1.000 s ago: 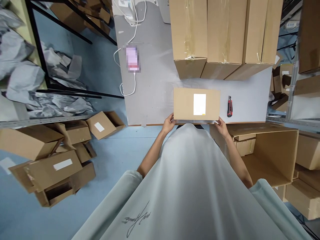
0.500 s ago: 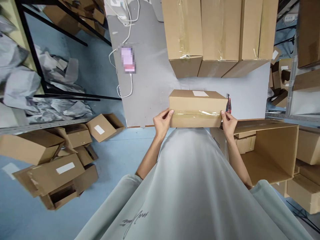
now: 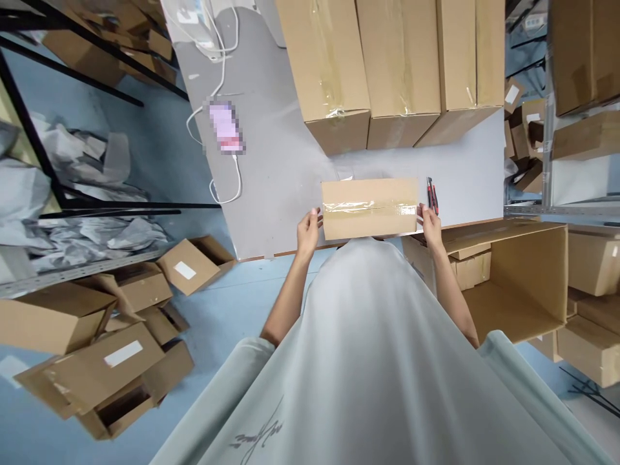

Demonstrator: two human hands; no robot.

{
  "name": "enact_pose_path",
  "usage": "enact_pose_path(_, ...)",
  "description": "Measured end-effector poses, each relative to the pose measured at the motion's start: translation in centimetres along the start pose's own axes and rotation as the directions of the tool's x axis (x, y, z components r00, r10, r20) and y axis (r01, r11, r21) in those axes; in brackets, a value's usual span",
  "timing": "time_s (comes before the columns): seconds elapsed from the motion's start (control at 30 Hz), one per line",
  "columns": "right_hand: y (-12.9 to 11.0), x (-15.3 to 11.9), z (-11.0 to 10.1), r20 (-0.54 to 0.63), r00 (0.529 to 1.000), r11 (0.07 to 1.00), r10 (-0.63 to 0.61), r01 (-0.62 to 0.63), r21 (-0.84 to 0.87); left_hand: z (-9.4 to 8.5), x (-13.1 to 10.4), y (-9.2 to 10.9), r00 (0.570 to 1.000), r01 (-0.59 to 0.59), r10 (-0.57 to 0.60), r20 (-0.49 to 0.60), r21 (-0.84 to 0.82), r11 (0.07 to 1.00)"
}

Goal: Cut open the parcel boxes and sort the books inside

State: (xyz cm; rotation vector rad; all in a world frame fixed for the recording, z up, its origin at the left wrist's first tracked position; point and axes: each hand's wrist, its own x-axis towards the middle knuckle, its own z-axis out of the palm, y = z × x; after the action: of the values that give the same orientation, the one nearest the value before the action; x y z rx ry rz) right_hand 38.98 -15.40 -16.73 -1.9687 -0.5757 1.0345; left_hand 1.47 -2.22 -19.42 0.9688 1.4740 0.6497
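Observation:
A small taped cardboard box (image 3: 370,223) lies near the front edge of the table, its glossy clear tape running lengthwise across the upper face. Just off the box's left end is my left hand (image 3: 309,232), fingers apart, with a narrow gap to the cardboard. At the opposite end my right hand (image 3: 431,226) has its fingers spread, the tips at or very close to the box's edge; whether they touch is hard to tell. Beyond my right fingers lies a red and black box cutter (image 3: 433,196).
Large taped cartons (image 3: 402,64) stand side by side at the table's back. A phone (image 3: 226,127) with a white cable lies at left on the grey table (image 3: 271,129). Below right is a big open carton (image 3: 527,284); several empty boxes (image 3: 126,361) cover the left floor.
The box has turned so its white-labelled side no longer shows and its taped face is up. My thumbs have come off that face. The view has shifted and rotated slightly.

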Motion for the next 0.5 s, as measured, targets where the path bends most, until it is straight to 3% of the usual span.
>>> enact_pose_path(0.13, 1.9, -1.2, 0.9, 0.078, 0.988, 0.990, 0.133, -0.135, 0.028, 0.1, -1.2, -0.8, 0.996, -0.019, 0.012, 0.090, 0.081, 0.997)
enact_pose_path(0.33, 1.9, -4.7, 2.3, -0.054, 0.982, 0.981, 0.179, -0.174, 0.088, 0.1, -0.9, 1.7, 0.982, -0.139, 0.117, 0.148, 0.142, 0.980)
enact_pose_path(0.4, 1.1, -6.4, 2.3, -0.087, 0.983, 0.979, 0.163, -0.149, 0.140, 0.1, -0.3, 3.3, 0.967, -0.174, 0.148, 0.205, 0.118, 0.978)
enact_pose_path(0.5, -0.7, -8.7, 1.9, -0.166, 0.986, 0.989, 0.021, 0.003, 0.145, 0.3, 0.4, 5.7, 0.924, -0.237, 0.199, 0.327, 0.082, 0.968)
